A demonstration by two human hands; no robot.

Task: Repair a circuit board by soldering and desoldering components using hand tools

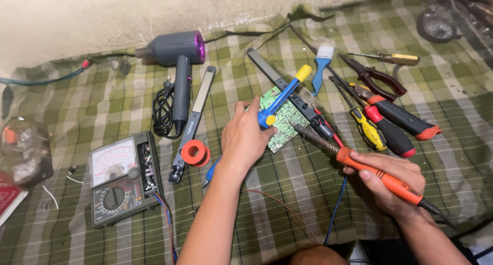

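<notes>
While the left hand (245, 136) grips a blue desoldering pump (283, 95) over the green circuit board (281, 122), the right hand (393, 183) clenches an orange soldering iron (375, 173); tip angled toward that board.

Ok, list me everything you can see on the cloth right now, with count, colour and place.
Cloth: one, green checked, under everything.
Circuit board: one, green, centre.
Hair dryer: one, grey and purple, top left.
Hair straightener: one, grey, beside the dryer cord.
Solder reel: one, orange, on the straightener.
Multimeter: one, dark, opened, left.
Brush: one, blue handle, top centre.
Pliers: one, dark red grips, right.
Screwdrivers: several, yellow, red, black, right.
Desoldering pump: one, blue and yellow, in left hand.
Soldering iron: one, orange, in right hand.
</notes>
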